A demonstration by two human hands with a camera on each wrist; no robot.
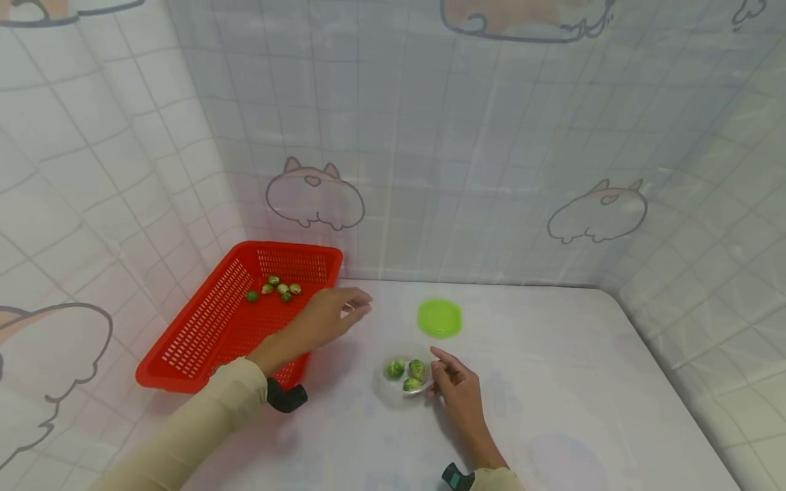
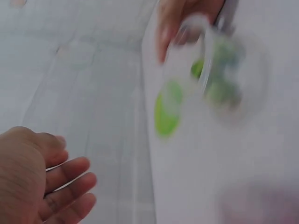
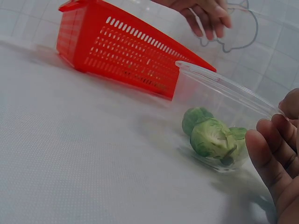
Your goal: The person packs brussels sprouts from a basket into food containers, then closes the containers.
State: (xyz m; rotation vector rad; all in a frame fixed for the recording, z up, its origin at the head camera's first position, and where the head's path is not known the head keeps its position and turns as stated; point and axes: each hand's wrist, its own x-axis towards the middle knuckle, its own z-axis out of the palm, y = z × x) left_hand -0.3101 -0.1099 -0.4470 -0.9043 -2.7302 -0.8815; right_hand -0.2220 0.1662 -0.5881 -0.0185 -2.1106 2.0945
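Observation:
Three Brussels sprouts [image 1: 415,370] lie in a clear round plastic container [image 3: 219,88] that stands upright on the table. My right hand [image 1: 457,389] is at the container's right side, fingertips right at its rim and outer wall. My left hand [image 1: 328,315] hovers over the near right edge of a red slotted basket [image 1: 202,310], fingers loosely bent with nothing in them. Several more sprouts [image 1: 283,289] lie towards the far end of the basket. In the left wrist view, the left hand [image 2: 51,182] is empty, and the container is blurred.
A small bright green round dish or lid [image 1: 439,318] lies flat on the white table [image 1: 552,368], behind the container. Tiled-pattern sheeting with cartoon animals [image 1: 316,194] rises at the back and on both sides.

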